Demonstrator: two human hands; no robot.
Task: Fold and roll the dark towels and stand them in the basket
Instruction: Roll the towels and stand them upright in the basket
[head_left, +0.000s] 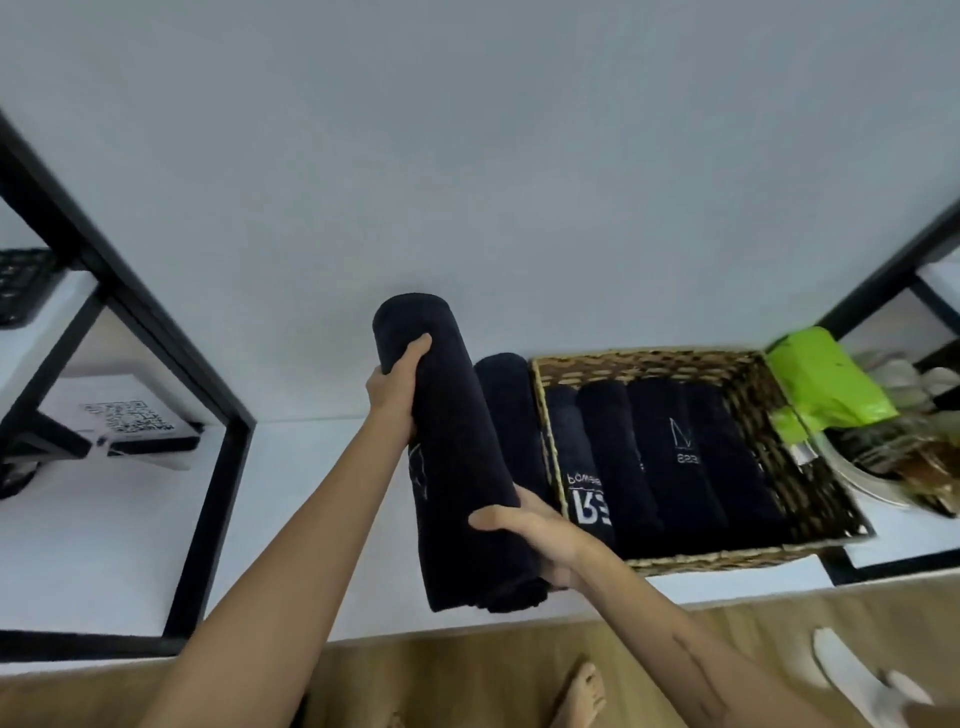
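Both bare arms reach forward and converge. The left hand (397, 387) is the farther one, at full stretch, its fingers curled around the upper part of a rolled dark towel (457, 457) from the left side. The right hand (540, 540) is nearer and lower, cupping the roll's lower part from the right, thumb laid across its front. A bare foot (579, 693) shows below the right forearm.

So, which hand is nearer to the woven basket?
Right. The right hand grips the rolled towel's lower end beside the basket's near corner; the left hand holds the upper end, farther away.
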